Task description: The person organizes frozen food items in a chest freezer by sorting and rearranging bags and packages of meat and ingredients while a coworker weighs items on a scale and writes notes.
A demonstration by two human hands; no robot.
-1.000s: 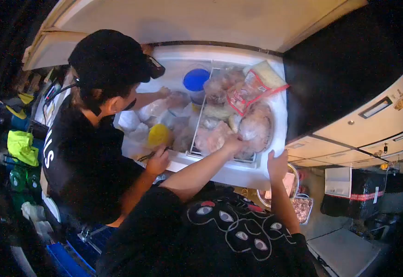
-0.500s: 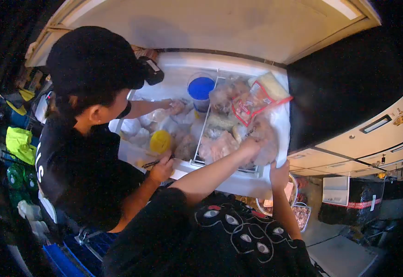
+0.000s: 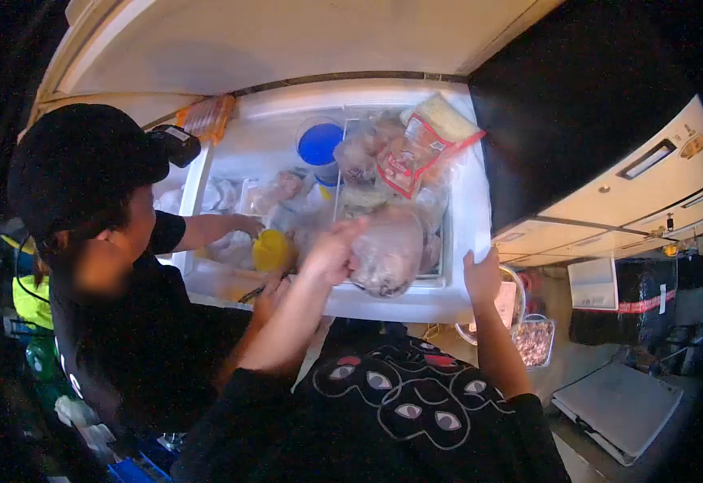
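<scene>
A chest freezer holds many plastic bags of frozen food. My left hand is closed on a large clear bag of frozen meat, lifted over the freezer's front part. On the front right corner of the freezer rests my right hand, its fingers bent over the rim. A red-edged packet lies on the bags behind the lifted one. To its left stands a tub with a blue lid. A yellow round item is near the hand of the person on the left.
A person in a black cap leans over the freezer at the left. On the floor at the right are a tray of meat pieces, a round bowl and a flat grey lid. Cream cabinets line the right.
My left hand has taken hold of the bag of meat and moved it up and left. The other person's head and arm have shifted left, and that person's far hand is now by the yellow item.
</scene>
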